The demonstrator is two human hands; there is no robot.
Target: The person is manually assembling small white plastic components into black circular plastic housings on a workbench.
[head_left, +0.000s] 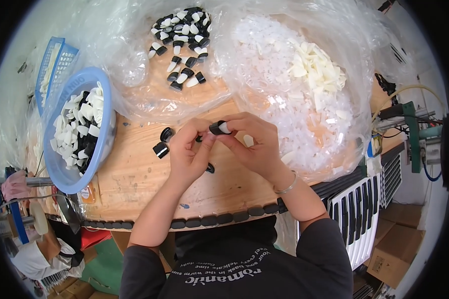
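Note:
In the middle of the table, both hands meet at a small black cap with a white tongue-shaped piece in its open end. My left hand pinches the black part between thumb and fingers. Another black bit shows partly under its fingers; I cannot tell whether it is held. My right hand has thumb and fingertips on the white piece. A second pale piece shows by the right palm. Loose black caps lie left of my left hand, and one more black piece lies between my wrists.
At the left stands a blue basin of white and black pieces, with a blue basket behind. Assembled black-and-white pieces are heaped at the back. Clear plastic sheeting bears translucent chips and cream pieces. Another person is lower left.

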